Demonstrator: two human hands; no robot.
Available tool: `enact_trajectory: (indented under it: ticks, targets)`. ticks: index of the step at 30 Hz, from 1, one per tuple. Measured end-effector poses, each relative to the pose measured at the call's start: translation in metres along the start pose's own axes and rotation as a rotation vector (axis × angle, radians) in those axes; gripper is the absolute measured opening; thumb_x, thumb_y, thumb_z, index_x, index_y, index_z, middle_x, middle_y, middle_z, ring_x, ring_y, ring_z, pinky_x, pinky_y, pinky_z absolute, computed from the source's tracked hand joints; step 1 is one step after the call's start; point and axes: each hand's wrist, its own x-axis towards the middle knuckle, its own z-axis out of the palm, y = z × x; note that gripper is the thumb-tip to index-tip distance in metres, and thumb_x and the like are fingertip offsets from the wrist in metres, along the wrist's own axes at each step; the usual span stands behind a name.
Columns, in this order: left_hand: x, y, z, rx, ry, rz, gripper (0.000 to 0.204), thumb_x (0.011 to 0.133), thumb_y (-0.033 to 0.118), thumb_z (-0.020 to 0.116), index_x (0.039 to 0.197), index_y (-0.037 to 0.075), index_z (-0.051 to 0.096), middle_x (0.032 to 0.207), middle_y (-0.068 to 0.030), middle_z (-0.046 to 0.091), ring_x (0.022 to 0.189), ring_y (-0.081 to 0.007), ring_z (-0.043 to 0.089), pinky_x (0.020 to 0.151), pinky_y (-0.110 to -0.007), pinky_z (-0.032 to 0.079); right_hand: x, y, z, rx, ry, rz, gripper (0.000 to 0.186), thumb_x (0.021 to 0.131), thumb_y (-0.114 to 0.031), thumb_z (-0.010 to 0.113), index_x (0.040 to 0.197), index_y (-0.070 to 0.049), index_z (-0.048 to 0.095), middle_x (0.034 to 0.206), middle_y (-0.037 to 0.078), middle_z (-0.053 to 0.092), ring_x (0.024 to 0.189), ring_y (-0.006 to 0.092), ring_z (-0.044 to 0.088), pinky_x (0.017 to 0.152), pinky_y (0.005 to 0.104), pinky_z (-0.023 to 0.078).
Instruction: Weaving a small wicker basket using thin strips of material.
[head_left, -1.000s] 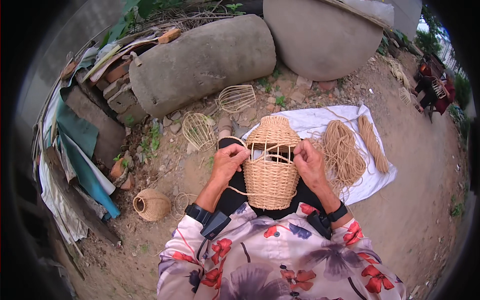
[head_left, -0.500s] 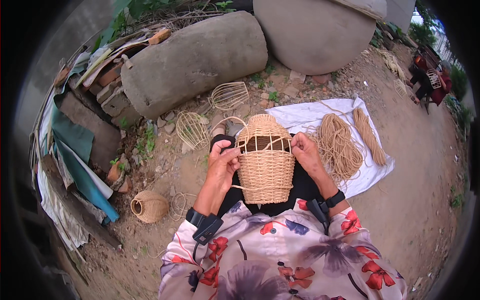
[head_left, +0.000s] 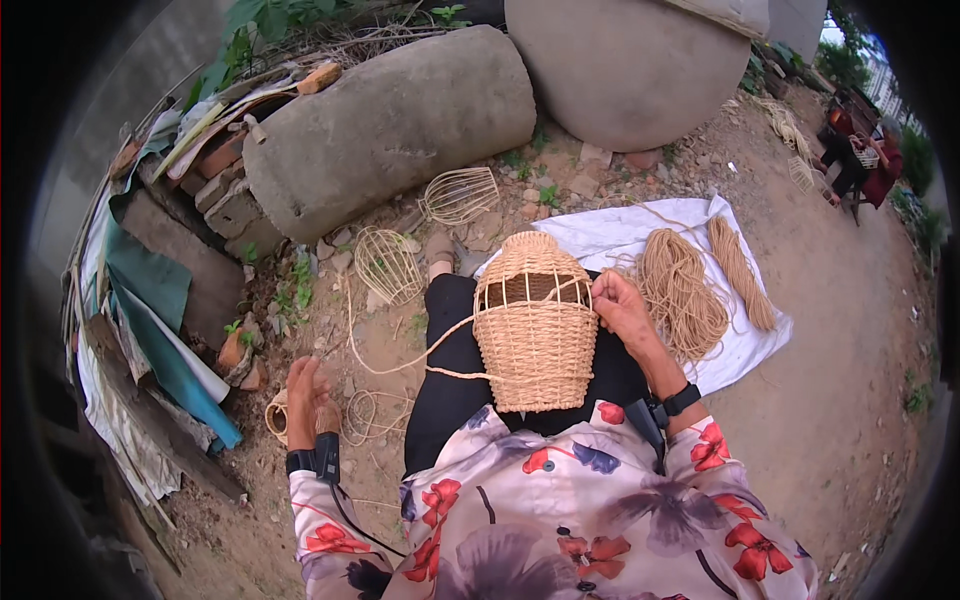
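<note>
A half-woven basket (head_left: 534, 365) stands between my knees, its lower wall closed and bare stakes spanning a gap below the narrow top. My right hand (head_left: 622, 305) is closed on its right edge at that gap. Away to the left, my left hand (head_left: 308, 392) hangs in front of a small woven basket (head_left: 276, 415) on the ground and partly hides it. Its fingers are curled; what they hold, if anything, does not show. A loose cord (head_left: 395, 370) trails from the half-woven basket's left side and curves upward, with no visible contact with my left hand.
Two stake frames (head_left: 388, 266) (head_left: 460, 194) lie ahead. Bundled cord (head_left: 682, 295) rests on a white sheet (head_left: 755, 350) to the right. A concrete cylinder (head_left: 390, 125) and a rubble pile (head_left: 215, 190) border the far left. Another person (head_left: 868, 165) sits at far right.
My left hand has left the half-woven basket and swung down to the left. The cord now stretches out leftward from the basket. My right hand stays at the basket's right edge.
</note>
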Motion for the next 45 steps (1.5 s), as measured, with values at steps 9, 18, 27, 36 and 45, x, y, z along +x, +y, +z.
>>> enact_trajectory:
  ticks: [9,18,27,36,45]
  targets:
    - [-0.081,-0.001,0.119,0.129,-0.739,-0.066,0.031,0.091,0.030,0.064,0.102,0.002,0.063,0.067,0.0026,0.056,0.050,-0.0018,0.044,0.040,-0.018,0.033,-0.009,-0.081,0.055,-0.614,0.185,-0.411,0.014,0.082,-0.007,0.062,0.092,-0.005,0.053,0.064,0.009,0.058,0.057,0.0235,0.059,0.056,0.0354,0.047]
    - [-0.079,-0.012,0.193,-0.337,-0.697,-0.207,0.022,0.090,0.026,0.066,0.103,0.008,0.062,0.069,0.0034,0.058,0.051,-0.0023,0.046,0.040,-0.018,0.036,-0.007,-0.072,0.067,-0.785,0.132,-0.417,0.017,0.077,-0.003,0.056,0.093,-0.006,0.050,0.062,0.012,0.057,0.060,0.0330,0.060,0.056,0.0435,0.044]
    - [-0.098,-0.003,0.207,0.208,-0.483,0.248,0.028,0.088,0.031,0.067,0.090,0.003,0.067,0.071,0.0014,0.056,0.053,-0.0046,0.048,0.041,-0.019,0.039,-0.022,-0.071,0.064,-0.690,0.176,-0.467,0.012,0.076,0.000,0.055,0.087,-0.005,0.052,0.064,0.013,0.056,0.059,0.0301,0.060,0.055,0.0399,0.045]
    - [-0.099,-0.012,0.217,0.044,-0.529,0.153,0.024,0.085,0.026,0.071,0.078,0.008,0.058,0.066,0.0038,0.053,0.049,-0.0042,0.043,0.040,-0.020,0.033,-0.026,-0.067,0.062,-0.656,0.193,-0.510,0.010,0.075,0.001,0.055,0.084,-0.004,0.053,0.068,0.013,0.058,0.060,0.0304,0.061,0.055,0.0394,0.046]
    - [-0.102,0.006,0.234,0.819,-0.318,0.675,0.038,0.070,0.015,0.075,0.099,0.005,0.051,0.073,-0.0106,0.065,0.064,-0.0240,0.065,0.066,-0.036,0.052,-0.032,-0.071,0.069,-0.652,0.196,-0.599,0.010,0.075,0.001,0.056,0.083,-0.005,0.053,0.066,0.013,0.058,0.058,0.0302,0.060,0.054,0.0382,0.046]
